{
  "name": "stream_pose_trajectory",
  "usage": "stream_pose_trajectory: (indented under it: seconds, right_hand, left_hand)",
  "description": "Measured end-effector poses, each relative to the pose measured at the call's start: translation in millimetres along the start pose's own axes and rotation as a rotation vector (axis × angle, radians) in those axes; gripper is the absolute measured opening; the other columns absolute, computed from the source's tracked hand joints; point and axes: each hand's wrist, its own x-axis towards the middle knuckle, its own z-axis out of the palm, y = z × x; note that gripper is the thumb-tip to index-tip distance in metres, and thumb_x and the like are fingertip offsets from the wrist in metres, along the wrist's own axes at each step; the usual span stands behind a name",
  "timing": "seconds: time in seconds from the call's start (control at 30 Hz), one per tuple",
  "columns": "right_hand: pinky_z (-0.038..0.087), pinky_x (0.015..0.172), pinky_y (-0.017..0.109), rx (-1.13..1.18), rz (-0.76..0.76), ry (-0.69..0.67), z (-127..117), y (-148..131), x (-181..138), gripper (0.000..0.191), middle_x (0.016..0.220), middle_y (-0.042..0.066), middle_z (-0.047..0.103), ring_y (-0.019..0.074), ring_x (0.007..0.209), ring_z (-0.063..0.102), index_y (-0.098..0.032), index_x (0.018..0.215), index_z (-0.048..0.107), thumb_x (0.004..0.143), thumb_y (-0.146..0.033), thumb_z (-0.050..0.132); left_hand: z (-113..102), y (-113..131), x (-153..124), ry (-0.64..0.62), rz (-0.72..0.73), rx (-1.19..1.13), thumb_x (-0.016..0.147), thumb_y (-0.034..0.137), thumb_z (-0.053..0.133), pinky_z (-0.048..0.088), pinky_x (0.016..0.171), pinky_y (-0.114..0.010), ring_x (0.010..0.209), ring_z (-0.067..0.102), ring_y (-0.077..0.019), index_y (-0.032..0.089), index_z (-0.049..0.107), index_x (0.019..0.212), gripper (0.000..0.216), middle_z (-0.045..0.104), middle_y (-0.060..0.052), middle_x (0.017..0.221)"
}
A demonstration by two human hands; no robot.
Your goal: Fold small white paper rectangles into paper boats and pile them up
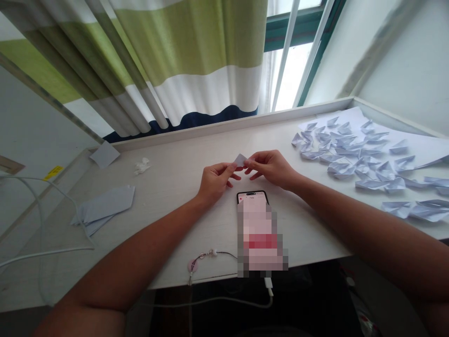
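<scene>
While their remaining fingers [235, 177] curve loosely apart, both hands [214, 181] [272, 167] pinch one small white paper [240, 159].

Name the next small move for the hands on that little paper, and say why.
Probably fold the small paper over and press a crease: the left hand and right hand pinch it from either side, and many folded paper shapes lie on the right of the desk.

the paper [240, 159] is white, the curtain [196, 44] green-banded.
</scene>
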Motion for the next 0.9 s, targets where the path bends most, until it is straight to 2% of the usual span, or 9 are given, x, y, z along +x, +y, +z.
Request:
stream_pose_trajectory:
  seconds: [0.07,0.2,0.27,0.37,0.5,0.67,0.77,0.9]
  right_hand:
    - [0.07,0.07,0.037,-0.004,-0.02,0.029,0.2,1.6,1.4,0.054,0.082,0.01,0.081,0.0221,0.079,0.079,-0.017,0.084,0.081,0.076,-0.069,0.092]
    - [0.069,0.074,0.039,0.018,-0.031,0.097,0.7,3.3,3.4,0.049,0.074,0.007,0.079,0.021,0.073,0.077,-0.017,0.079,0.08,0.07,-0.062,0.098]
    - [0.069,0.076,0.04,0.04,-0.028,0.12,0.7,3.1,3.5,0.049,0.074,0.007,0.078,0.0208,0.072,0.076,-0.017,0.079,0.08,0.068,-0.06,0.1]
    - [0.069,0.076,0.041,0.064,-0.017,0.126,0.1,2.4,3.1,0.049,0.074,0.007,0.078,0.0206,0.07,0.076,-0.017,0.082,0.079,0.065,-0.056,0.102]
    - [0.068,0.074,0.041,0.088,-0.039,0.131,-0.5,2.6,3.3,0.053,0.073,0.003,0.077,0.0199,0.068,0.075,-0.018,0.093,0.074,0.065,-0.053,0.103]
    - [0.064,0.076,0.041,0.027,-0.125,0.072,0.7,4.1,3.1,0.05,0.076,0.003,0.077,0.0204,0.075,0.075,-0.019,0.098,0.075,0.071,-0.054,0.099]
    - [0.061,0.076,0.04,-0.053,-0.169,0.066,0.8,5.7,2.6,0.045,0.081,0.004,0.077,0.0201,0.077,0.073,-0.019,0.098,0.078,0.074,-0.052,0.098]
    - [0.059,0.076,0.04,-0.086,-0.144,0.029,-0.9,6.4,2.3,0.044,0.083,0.005,0.079,0.0208,0.078,0.073,-0.019,0.101,0.081,0.076,-0.052,0.095]
  left_hand:
    - [-0.3,-0.3,0.6,0.003,-0.001,-0.003,0.09,0.053,0.081,0.052,0.054,-0.026,0.076,0.078,-0.0199,0.017,0.085,0.095,0.036,0.084,-0.015,0.105]
    - [-1.5,-1.9,3.3,0.048,-0.017,-0.029,0.084,0.048,0.089,0.055,0.059,-0.029,0.081,0.08,-0.0234,0.016,0.082,0.089,0.034,0.082,-0.011,0.087]
    - [-2.2,-2.7,4.7,0.073,-0.026,-0.063,0.08,0.044,0.092,0.057,0.063,-0.03,0.079,0.08,-0.0227,0.016,0.079,0.094,0.034,0.081,-0.008,0.083]
    - [-2.8,-3.8,6.1,0.09,-0.023,-0.101,0.075,0.038,0.095,0.059,0.068,-0.031,0.078,0.079,-0.021,0.018,0.076,0.104,0.04,0.081,-0.005,0.082]
    - [-3.2,-4.5,6.8,0.086,-0.016,-0.109,0.075,0.038,0.094,0.06,0.072,-0.032,0.078,0.078,-0.0196,0.016,0.074,0.101,0.039,0.08,-0.004,0.081]
    - [-4.0,-1.2,6.4,-0.029,-0.031,-0.095,0.075,0.042,0.095,0.059,0.064,-0.028,0.081,0.077,-0.0195,0.017,0.078,0.114,0.049,0.082,-0.008,0.094]
    - [-3.7,-0.1,5.3,-0.086,-0.012,-0.054,0.079,0.048,0.092,0.057,0.062,-0.026,0.083,0.076,-0.0195,0.017,0.082,0.103,0.041,0.083,-0.009,0.096]
    - [-3.2,-3.6,4.7,-0.058,0.033,-0.033,0.078,0.047,0.093,0.057,0.062,-0.026,0.081,0.073,-0.0183,0.018,0.084,0.093,0.034,0.081,-0.007,0.087]
